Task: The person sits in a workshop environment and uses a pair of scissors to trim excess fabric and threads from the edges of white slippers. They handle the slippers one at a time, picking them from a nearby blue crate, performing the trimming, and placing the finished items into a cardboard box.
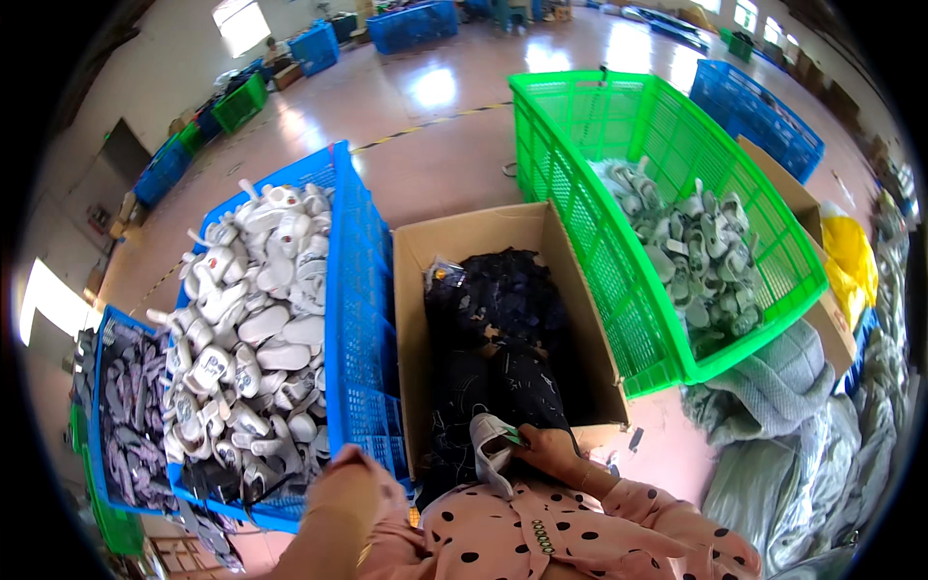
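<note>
My right hand (pixel 547 450) is closed at my lap, with a small green tool (pixel 515 438) in its fingers; the tool's working end is unclear. Its fingertips are at the opening of a pale grey-white slip-on shoe (pixel 490 447), which stands tilted against my polka-dot shirt. My left hand (pixel 350 483) is smeared by motion beside the near right corner of the blue crate (pixel 362 319), and its fingers cannot be made out. Heaped in that crate are many similar white shoes (pixel 266 324), some printed. A dark object (pixel 217 478) lies at the crate's near end.
Between my legs is an open cardboard box (pixel 416 290) with dark scraps (pixel 507 295). At right, a green crate (pixel 580 232) holds greyish shoes (pixel 710 251). Another blue crate (pixel 101 435) with dark pieces stands far left. Grey cloth (pixel 773 387) and plastic sheeting (pixel 802 483) lie right.
</note>
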The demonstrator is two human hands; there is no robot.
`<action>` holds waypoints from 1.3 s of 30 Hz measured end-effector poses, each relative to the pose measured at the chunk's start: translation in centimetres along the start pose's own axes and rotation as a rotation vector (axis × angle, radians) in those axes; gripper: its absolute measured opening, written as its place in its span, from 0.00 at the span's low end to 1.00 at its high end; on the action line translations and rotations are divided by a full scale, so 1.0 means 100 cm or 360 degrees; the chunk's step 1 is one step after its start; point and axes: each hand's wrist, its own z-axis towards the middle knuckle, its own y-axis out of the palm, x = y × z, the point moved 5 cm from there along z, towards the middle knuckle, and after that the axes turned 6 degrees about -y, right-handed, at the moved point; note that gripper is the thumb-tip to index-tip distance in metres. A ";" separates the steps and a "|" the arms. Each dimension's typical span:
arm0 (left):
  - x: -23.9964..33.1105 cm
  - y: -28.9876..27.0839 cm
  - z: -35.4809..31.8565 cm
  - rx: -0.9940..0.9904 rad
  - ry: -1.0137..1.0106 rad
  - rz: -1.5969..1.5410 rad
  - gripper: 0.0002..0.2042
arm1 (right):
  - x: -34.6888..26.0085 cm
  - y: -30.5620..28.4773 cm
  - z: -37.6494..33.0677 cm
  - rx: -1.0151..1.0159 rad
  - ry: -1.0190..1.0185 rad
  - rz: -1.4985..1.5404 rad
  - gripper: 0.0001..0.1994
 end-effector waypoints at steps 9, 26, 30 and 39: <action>0.071 0.027 0.006 -0.0206 0.0904 -0.1118 0.24 | 0.006 0.001 -0.007 0.0095 0.0049 -0.0084 0.15; -0.145 0.038 -0.149 0.0439 -0.0843 -0.0145 0.11 | -0.015 -0.003 -0.035 -0.0022 0.0018 0.0314 0.08; -0.160 0.067 -0.172 0.0002 -0.0910 0.0151 0.34 | -0.007 -0.001 -0.045 -0.0060 0.0164 0.0799 0.05; -0.173 0.091 -0.180 -0.0175 -0.1068 -0.0472 0.31 | -0.010 -0.007 -0.050 0.0041 0.0216 0.0982 0.09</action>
